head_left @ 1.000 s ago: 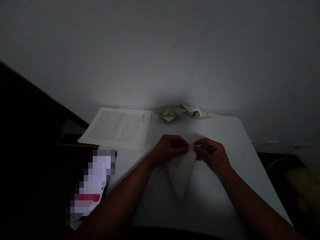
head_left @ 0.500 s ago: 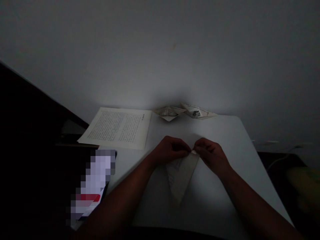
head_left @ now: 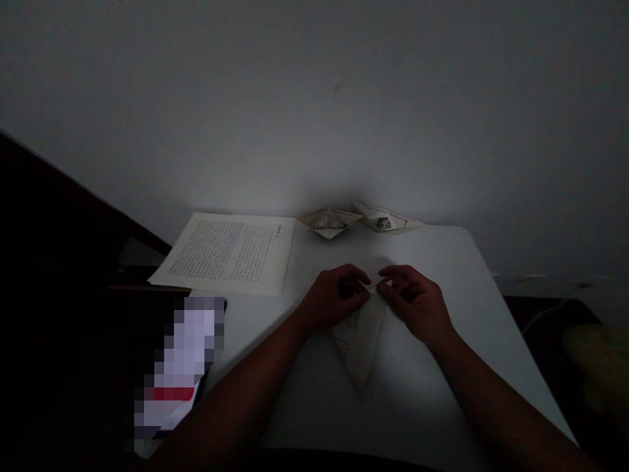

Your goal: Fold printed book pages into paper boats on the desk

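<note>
A folded sheet of printed paper [head_left: 361, 347], tapering to a point towards me, is between my hands over the white table. My left hand [head_left: 339, 295] has its thumb and fingers curled at the paper's upper left edge. On the opposite side, my right hand [head_left: 415, 301] pinches the upper right edge, thumb against a small pale flap [head_left: 386, 286]. The fingertips of both hands are close together but apart. Behind them, two folded paper boats, a left one [head_left: 329, 224] and a right one [head_left: 388, 221], stand side by side.
Printed pages [head_left: 226, 255] lie at the table's back left, partly over its edge. A phone [head_left: 179, 367] with a lit, blurred screen is beside my left forearm. The white table [head_left: 442, 255] meets a grey wall [head_left: 314, 111]. A cable [head_left: 545, 314] runs at the right.
My fingertips have moved slightly apart at the paper's top, and the fingers have lifted a little. The paper's lower point has swung slightly right. The boats stay in place.
</note>
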Tool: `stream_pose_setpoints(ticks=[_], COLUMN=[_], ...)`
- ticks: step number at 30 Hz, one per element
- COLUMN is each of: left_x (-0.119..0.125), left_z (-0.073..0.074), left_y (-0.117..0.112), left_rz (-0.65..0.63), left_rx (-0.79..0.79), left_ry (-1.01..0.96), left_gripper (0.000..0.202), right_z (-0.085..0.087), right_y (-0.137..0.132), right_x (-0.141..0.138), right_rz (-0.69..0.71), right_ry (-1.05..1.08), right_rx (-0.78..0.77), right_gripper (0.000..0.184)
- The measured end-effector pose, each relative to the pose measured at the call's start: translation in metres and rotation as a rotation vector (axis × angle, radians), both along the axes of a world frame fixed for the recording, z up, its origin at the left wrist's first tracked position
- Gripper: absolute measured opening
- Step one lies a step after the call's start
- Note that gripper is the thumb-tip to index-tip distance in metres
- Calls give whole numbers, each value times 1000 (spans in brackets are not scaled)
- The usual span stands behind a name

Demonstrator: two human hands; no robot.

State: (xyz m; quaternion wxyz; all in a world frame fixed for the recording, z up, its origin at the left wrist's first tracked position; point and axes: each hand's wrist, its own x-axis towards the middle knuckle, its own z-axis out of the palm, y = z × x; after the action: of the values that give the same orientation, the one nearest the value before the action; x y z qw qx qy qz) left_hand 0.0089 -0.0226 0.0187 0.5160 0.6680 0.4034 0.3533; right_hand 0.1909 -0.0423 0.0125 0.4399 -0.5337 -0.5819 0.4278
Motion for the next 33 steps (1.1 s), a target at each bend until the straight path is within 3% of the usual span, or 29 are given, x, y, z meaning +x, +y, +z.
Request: stream_pose_setpoints(ticks=[14, 23, 33], left_x=[-9, 1, 5], left_z=[8, -4, -4], left_y=[6, -1, -1], left_rz=[-203, -124, -88], left_rx=[-17, 110, 190], left_ry=[180, 204, 240], left_gripper=[20, 21, 18], right_z=[2, 0, 1], right_y=[-5, 0, 4], right_x=[1, 3, 7], right_rz=[99, 49, 93], right_ry=[-158, -329, -488], right_rx=[66, 125, 247], right_gripper=[25, 23, 27])
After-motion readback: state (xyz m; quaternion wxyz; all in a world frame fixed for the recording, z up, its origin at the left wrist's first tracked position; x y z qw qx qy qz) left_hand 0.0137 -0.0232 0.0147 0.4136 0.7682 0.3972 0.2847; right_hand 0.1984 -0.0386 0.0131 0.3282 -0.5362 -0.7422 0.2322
